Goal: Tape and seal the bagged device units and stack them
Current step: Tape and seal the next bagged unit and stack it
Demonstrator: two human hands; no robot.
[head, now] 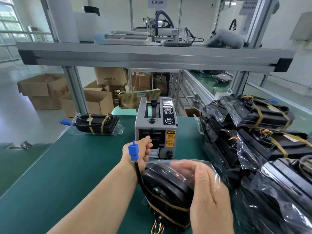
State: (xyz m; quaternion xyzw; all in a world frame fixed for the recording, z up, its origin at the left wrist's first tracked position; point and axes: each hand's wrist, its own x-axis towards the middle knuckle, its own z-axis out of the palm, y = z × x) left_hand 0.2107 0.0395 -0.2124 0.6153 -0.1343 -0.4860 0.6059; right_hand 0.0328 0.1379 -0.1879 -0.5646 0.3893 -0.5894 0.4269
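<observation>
Head view. Green counter fills the lower half of the frame. Tape dispenser stands at centre, outlet facing the camera. Left hand is at the outlet, fingers curled at the slot; no tape is discernible, so I cannot tell whether they pinch anything. Bagged unit, black with tan bands around it, sits on the counter at lower centre, just in front of the dispenser. Its black cable rises beside the left wrist and ends in a blue connector, which overlaps the wrist in the view. Right hand lies over the right side of this unit, fingers nearly straight and pressed on the clear bag film; some film lies over the fingertips. One finished unit, bagged and banded, lies alone at centre left, well apart from the dispenser and near the counter's far edge. Pile of bagged units occupies the right side of the frame, several layers, bags loose and crinkled. Aluminium shelf spans the upper frame, carrying trays and fixtures. Cartons stand on the floor at mid left, behind the counter.
</observation>
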